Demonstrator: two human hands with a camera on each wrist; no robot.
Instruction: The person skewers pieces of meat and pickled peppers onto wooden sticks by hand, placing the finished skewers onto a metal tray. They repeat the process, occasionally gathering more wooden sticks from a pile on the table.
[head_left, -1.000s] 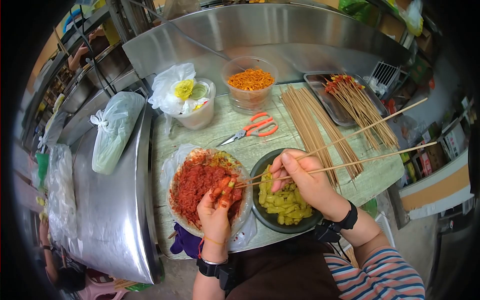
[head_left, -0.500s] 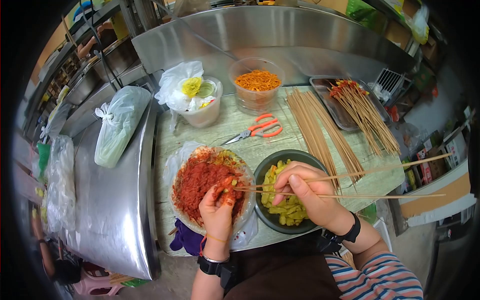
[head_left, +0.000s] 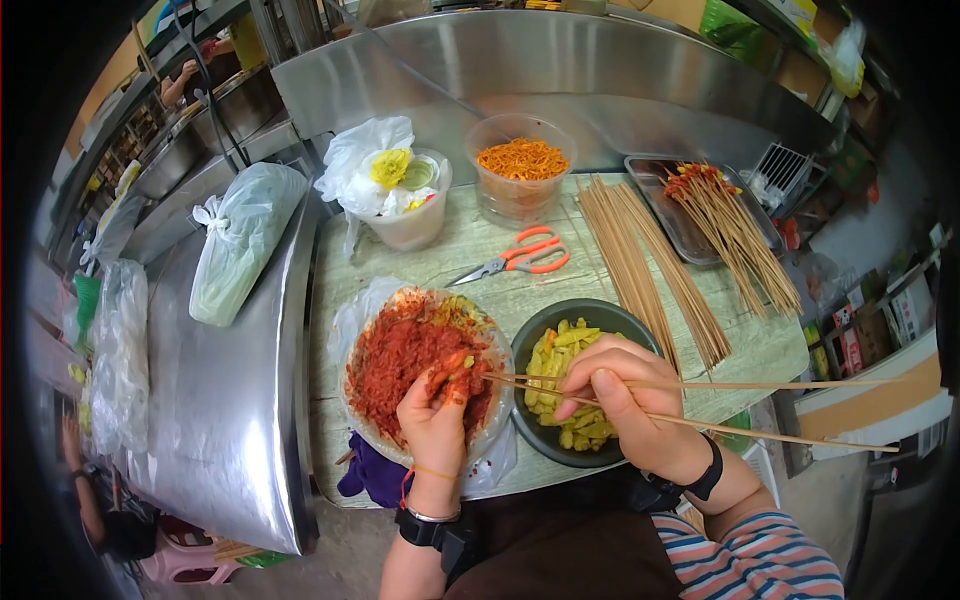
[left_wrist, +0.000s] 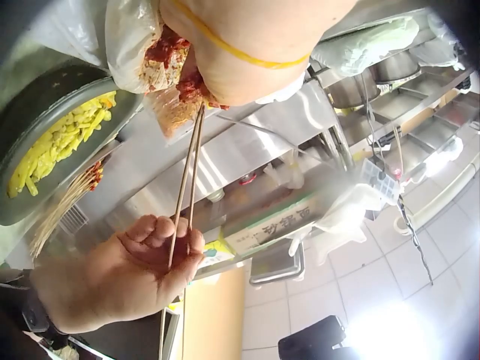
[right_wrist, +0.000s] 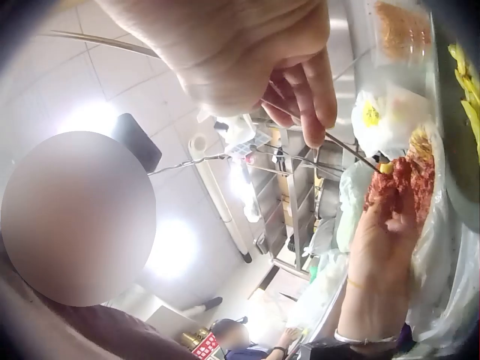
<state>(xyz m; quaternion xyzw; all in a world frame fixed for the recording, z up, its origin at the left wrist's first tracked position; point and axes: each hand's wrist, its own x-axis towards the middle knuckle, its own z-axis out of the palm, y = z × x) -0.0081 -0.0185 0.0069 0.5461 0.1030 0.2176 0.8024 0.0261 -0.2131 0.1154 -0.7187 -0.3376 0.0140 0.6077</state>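
Over the bowl of red chopped paste [head_left: 375, 375], the left hand [head_left: 436, 425] pinches a small paste-smeared piece with a yellow-green bit [right_wrist: 385, 169] showing. Two thin wooden skewers [head_left: 760, 385] are gripped by the right hand [head_left: 640, 405], and their ends meet at the left fingertips. Beneath the right hand is a dark bowl [head_left: 525, 330] of yellow-green peppers [head_left: 585, 435]. In the left wrist view the right fingers curl round both skewers [left_wrist: 196, 150]. What exactly the left fingers hold is partly hidden by paste.
Orange-handled scissors [head_left: 515, 260] lie behind the bowls. Farther back stand a tub of orange shreds [head_left: 522, 165] and a bag-lined tub [head_left: 410, 225]. Bare skewers [head_left: 630, 265] lie at right beside a metal tray [head_left: 690, 240] with loaded skewers [head_left: 735, 235]. A purple cloth [head_left: 372, 475] lies at front left.
The skewers' far ends have swung down toward the front right as the right hand turned and lowered slightly. The left hand keeps its pinch above the red bowl. The head view has shifted a little.
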